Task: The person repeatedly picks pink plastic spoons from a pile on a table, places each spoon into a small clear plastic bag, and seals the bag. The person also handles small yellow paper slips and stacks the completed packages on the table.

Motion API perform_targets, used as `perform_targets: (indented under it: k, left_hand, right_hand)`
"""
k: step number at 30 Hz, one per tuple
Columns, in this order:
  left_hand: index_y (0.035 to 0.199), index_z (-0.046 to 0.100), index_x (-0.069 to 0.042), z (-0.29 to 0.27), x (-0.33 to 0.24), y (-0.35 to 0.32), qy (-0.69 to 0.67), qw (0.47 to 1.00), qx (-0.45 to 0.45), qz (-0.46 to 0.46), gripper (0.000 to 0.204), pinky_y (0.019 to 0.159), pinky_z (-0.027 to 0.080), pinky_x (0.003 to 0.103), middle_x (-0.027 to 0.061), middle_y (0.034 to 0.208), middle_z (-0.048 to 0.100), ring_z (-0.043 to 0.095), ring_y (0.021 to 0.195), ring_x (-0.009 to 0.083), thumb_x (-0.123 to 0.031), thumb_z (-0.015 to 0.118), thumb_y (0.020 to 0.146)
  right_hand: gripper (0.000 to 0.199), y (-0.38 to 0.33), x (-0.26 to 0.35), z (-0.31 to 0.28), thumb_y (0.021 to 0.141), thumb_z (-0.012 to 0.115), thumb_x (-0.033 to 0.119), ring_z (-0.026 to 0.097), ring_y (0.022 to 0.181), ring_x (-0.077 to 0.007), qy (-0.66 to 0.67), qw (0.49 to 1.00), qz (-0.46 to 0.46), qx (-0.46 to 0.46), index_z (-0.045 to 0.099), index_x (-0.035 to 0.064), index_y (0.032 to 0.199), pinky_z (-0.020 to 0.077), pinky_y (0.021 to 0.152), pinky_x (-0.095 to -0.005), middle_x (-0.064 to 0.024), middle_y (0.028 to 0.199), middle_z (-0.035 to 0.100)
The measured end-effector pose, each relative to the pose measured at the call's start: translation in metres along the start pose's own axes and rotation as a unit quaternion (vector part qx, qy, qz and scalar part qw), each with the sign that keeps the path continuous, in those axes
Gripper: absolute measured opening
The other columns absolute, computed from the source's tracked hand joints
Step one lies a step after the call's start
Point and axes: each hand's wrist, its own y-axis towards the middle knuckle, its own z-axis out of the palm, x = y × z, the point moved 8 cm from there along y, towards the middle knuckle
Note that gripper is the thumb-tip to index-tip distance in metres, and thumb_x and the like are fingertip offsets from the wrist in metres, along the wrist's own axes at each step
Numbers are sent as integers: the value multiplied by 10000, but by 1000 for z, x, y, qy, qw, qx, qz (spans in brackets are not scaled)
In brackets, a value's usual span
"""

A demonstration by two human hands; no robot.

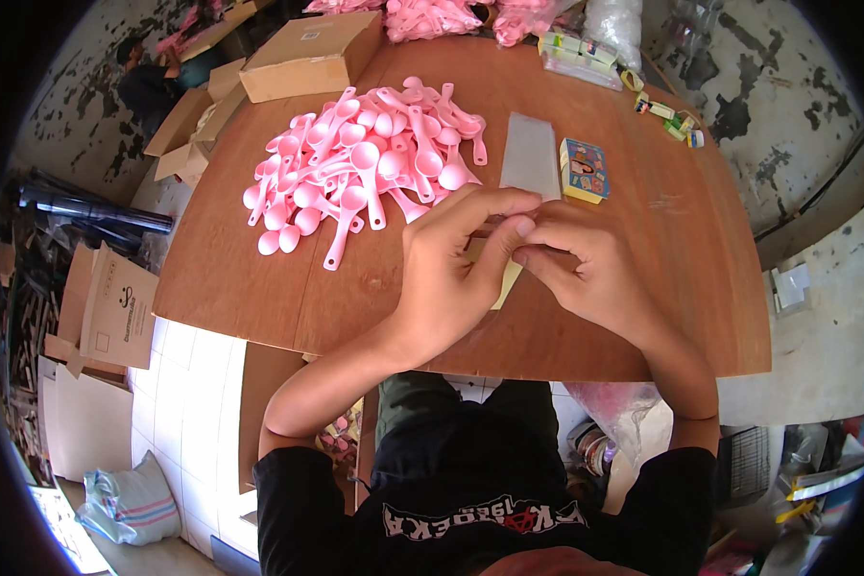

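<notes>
My left hand (456, 269) and my right hand (586, 264) meet above the near part of the brown table. Both are closed in a pinch, thumb against fingertips, and the tips touch or nearly touch. What they hold, if anything, is hidden or too small to name. Below and between them a pale yellow piece (509, 285) shows, partly covered by the hands. Just beyond lies a flat stack of clear plastic bags (530, 154). A small blue and yellow stack of printed cards (584, 171) sits to its right. Left of my hands spreads a heap of pink plastic spoons (365, 158).
A closed cardboard box (312, 58) stands at the table's far left. Bagged pink items (432, 17) and plastic packs (581, 58) line the far edge. Small rolls (658, 108) lie at far right. Open cartons (115, 307) and a white sack (132, 501) stand leftward; another person (149, 86) is farther back.
</notes>
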Motion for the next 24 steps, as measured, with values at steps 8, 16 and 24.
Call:
perform_targets:
  k: [8, 16, 24]
  left_hand:
    - [964, 702, 18, -3, -15, -3, 31, 996, -60, 52, 110, 688, 555, 276, 113, 904, 692, 686, 786, 173, 50, 651, 873]
    - [944, 700, 10, 9, -24, -6, 40, 995, -31, 84, 121, 702, 531, 288, 117, 901, 680, 673, 786, 203, 68, 663, 844]
    - [1185, 526, 5, -18, -4, -60, -104, 979, -164, 65, 272, 1000, 413, 359, 123, 1161, 568, 559, 1091, 226, -55, 611, 934]
  right_hand:
    - [172, -3, 1, 5, 810, 689, 8, 643, 840, -346, -4, 999, 37, 37, 690, -5, 982, 516, 734, -410, -158, 944, 650]
    - [157, -7, -3, 20, 819, 653, 9, 648, 864, -376, -87, 986, 51, 133, 665, -31, 971, 523, 753, -456, -204, 951, 644]
    - [271, -2, 16, -16, 806, 634, -86, 687, 903, -308, -178, 975, -76, -105, 679, -9, 1062, 571, 767, -354, -150, 1055, 678]
